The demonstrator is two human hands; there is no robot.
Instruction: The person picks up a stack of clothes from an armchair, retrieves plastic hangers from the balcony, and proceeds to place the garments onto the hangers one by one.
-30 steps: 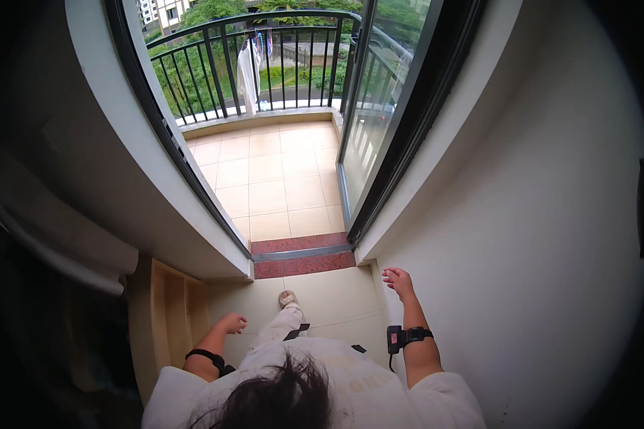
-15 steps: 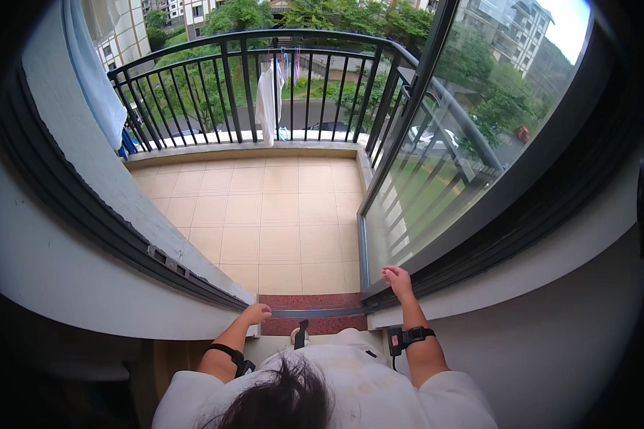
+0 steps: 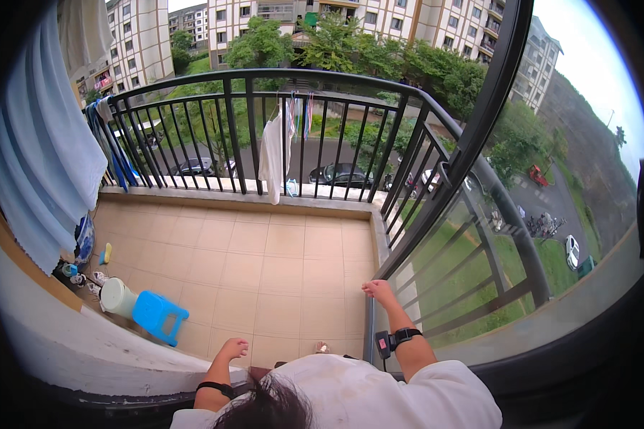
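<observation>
The 2 arms extend forward from the shoulders, elbows bent, with the hands well apart on either side of the body. The right hand point(image 3: 379, 289) reaches farther ahead; its forearm point(image 3: 416, 355) slants inward and its fingers point(image 3: 368, 288) are loosely curled, pointing to the left. The left hand point(image 3: 234, 348) sits closer to the torso, the left forearm point(image 3: 218, 375) also angled inward, its fingers point(image 3: 244, 346) slack and half bent toward the right. Between the hands, 1 foot point(image 3: 323, 348) shows ahead of the torso.
</observation>
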